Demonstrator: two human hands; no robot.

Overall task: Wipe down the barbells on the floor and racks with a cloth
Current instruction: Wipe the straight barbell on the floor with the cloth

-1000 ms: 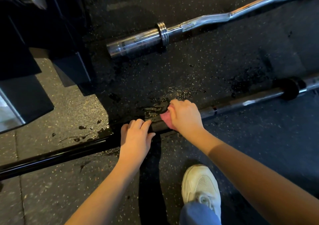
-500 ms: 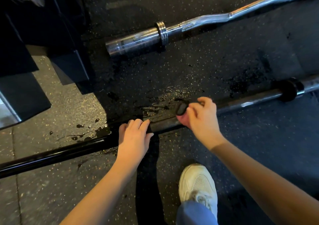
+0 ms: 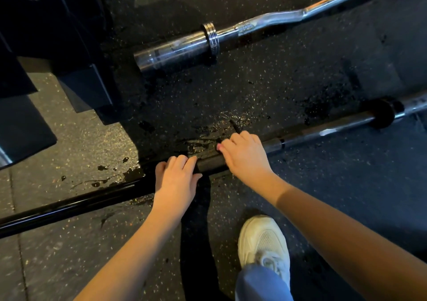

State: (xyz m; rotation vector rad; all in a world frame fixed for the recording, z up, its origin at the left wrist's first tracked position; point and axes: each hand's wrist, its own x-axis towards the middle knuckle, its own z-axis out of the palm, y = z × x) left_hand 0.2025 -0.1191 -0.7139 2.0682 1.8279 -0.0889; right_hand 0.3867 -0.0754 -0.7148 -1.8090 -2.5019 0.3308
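A long black barbell (image 3: 69, 206) lies across the speckled rubber floor from lower left to the right edge. My left hand (image 3: 175, 180) rests on top of the bar with fingers laid over it. Just to its right, my right hand (image 3: 245, 157) presses a pink cloth (image 3: 219, 147) onto the bar; only a small pink edge shows under the fingers. A chrome curl bar (image 3: 231, 35) lies further back on the floor, untouched.
Wet patches (image 3: 208, 134) glisten on the floor behind the bar and at the left. A black rack base (image 3: 76, 69) stands at the upper left. A dark collar (image 3: 383, 113) sits on the bar at right. My white shoe (image 3: 265, 238) is planted below my right arm.
My right hand slid right along the bar with the cloth, then came back left, close to my left hand. My left hand has stayed in place on the bar.
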